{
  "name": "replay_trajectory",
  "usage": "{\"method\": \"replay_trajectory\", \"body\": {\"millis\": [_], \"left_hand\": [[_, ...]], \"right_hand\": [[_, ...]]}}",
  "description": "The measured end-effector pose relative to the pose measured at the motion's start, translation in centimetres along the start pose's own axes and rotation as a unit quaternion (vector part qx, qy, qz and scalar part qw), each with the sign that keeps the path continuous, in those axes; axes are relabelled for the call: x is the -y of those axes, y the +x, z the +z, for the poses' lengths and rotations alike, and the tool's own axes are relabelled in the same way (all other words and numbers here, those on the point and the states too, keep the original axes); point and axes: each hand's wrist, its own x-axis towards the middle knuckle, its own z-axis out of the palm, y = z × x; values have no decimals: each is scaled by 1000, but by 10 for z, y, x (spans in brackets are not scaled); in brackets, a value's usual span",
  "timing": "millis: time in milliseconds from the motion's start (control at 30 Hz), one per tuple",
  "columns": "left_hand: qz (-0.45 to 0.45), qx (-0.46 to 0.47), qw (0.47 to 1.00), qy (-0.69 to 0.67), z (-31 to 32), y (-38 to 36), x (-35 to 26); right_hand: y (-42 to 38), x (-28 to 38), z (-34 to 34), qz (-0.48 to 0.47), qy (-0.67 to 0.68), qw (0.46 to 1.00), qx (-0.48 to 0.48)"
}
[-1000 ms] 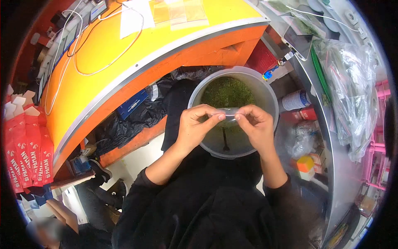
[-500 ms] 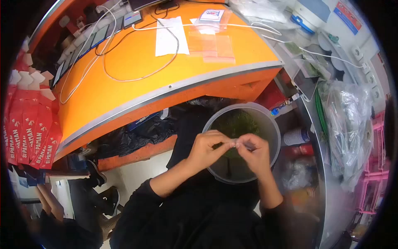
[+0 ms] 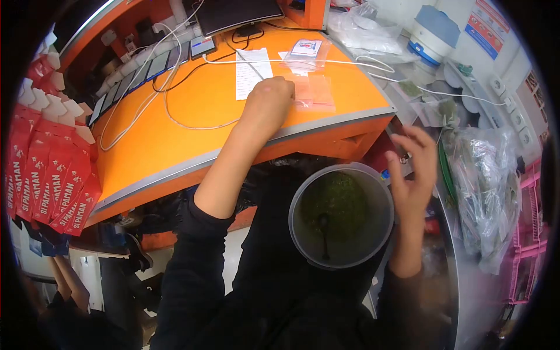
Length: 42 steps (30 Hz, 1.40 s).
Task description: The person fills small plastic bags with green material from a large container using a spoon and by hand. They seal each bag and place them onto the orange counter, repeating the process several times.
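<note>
My left hand (image 3: 268, 104) reaches over the orange desk (image 3: 198, 105), beside a white printed paper (image 3: 249, 76) and at the edge of a clear plastic zip bag (image 3: 318, 93). Its back faces me and the fingers are mostly hidden, so whether they grip the bag cannot be seen. My right hand (image 3: 415, 175) is raised to the right of a translucent bucket (image 3: 376, 227), fingers spread and holding nothing. Inside the bucket lies a green, loose leafy-looking material (image 3: 344, 198) with a black spoon (image 3: 324, 233) in it. The bucket stands on or against my lap.
Several phones (image 3: 157, 64), a white cable (image 3: 114, 131) and a monitor (image 3: 239, 14) occupy the desk. Red boxes (image 3: 52, 181) are stacked at left. A metal counter at right bears plastic bags (image 3: 484, 192) and a water jug (image 3: 431, 35). Another person's arm (image 3: 70, 277) shows at lower left.
My hands have parted from a fingertip pinch on something small above the bucket. The left went up to the desk; the right moved right and spread its fingers. The view has shifted slightly.
</note>
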Motion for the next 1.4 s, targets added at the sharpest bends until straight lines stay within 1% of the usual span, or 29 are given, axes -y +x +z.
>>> {"method": "replay_trajectory", "body": {"millis": [100, 133, 167, 200, 233, 267, 300, 333, 400, 500, 533, 567, 600, 633, 667, 733, 767, 800, 867, 900, 967, 1000, 1033, 1067, 1133, 1167, 1267, 1333, 1400], "left_hand": [[2, -91, 996, -14, -7, -4, -3], [-9, -95, 989, -117, -20, -6, -15], [-20, -95, 971, -219, -36, -13, -30], [-34, -90, 943, -319, -44, -25, -42], [-61, -1, 874, -482, -39, -40, -52], [-88, 88, 771, -625, -31, -53, -61], [-82, 162, 708, -683, -14, -66, -63], [-88, 188, 631, -747, 5, -79, -68], [-223, 159, 487, -829, 20, -101, -86], [-229, 191, 538, -788, 51, -132, -82], [-244, 188, 533, -788, 59, -139, -81], [-259, 183, 527, -788, 66, -143, -79], [-273, 177, 522, -788, 72, -147, -78], [-292, 157, 542, -772, 77, -149, -82], [-294, 147, 545, -772, 80, -149, -85], [-301, 132, 548, -770, 83, -154, -94], [-296, 139, 571, -753, 85, -159, -96], [-286, 144, 596, -736, 88, -161, -97], [-256, 134, 653, -700, 94, -162, -98], [-239, 127, 682, -680, 96, -166, -100], [-204, 97, 735, -639, 97, -168, -106], [-209, 134, 742, -623, 97, -168, -105], [-214, 169, 749, -604, 96, -168, -101], [-219, 203, 755, -584, 95, -168, -97], [-248, 230, 655, -676, 90, -162, -93], [-259, 243, 598, -718, 89, -161, -93], [-289, 219, 619, -697, 93, -161, -100], [-285, 182, 630, -699, 108, -169, -110], [-277, 158, 660, -680, 118, -174, -111]], "right_hand": [[-18, 2, 15, 69, 101, 992, 35], [-23, 1, 17, 89, 137, 986, 38], [-25, -4, 22, 50, 141, 988, 40], [-26, -2, 26, 106, 256, 960, 22], [-27, 6, 34, 160, 367, 916, 2], [-27, 11, 41, 211, 470, 857, -21], [-32, 10, 44, 246, 522, 817, 4], [-38, 9, 48, 284, 568, 772, 26], [-49, 9, 44, 354, 561, 738, 125], [-69, 6, 42, 385, 549, 727, 146], [-76, 4, 40, 401, 540, 722, 164], [-78, 3, 40, 306, 339, 883, 112], [-78, 1, 41, 182, 113, 975, 54], [-82, 2, 42, 125, 36, 990, 47], [-85, 3, 43, 70, -45, 996, 31], [-103, 16, 43, 135, 103, 979, 112], [-106, 19, 43, 280, 194, 928, 152], [-112, 17, 44, 312, 228, 912, 141], [-125, 7, 50, 364, 296, 875, 121], [-126, 11, 54, 337, 310, 881, 116], [-130, 10, 62, 360, 321, 862, 156], [-132, 7, 66, 368, 326, 853, 174], [-136, 2, 66, 438, 422, 775, 173], [-135, -1, 64, 445, 435, 762, 177], [-131, -3, 58, 460, 464, 734, 187], [-130, -3, 55, 480, 498, 699, 181], [-140, -7, 60, 416, 389, 806, 159], [-136, 5, 63, 349, 240, 887, 183], [-132, 12, 64, 289, 125, 929, 194]]}}
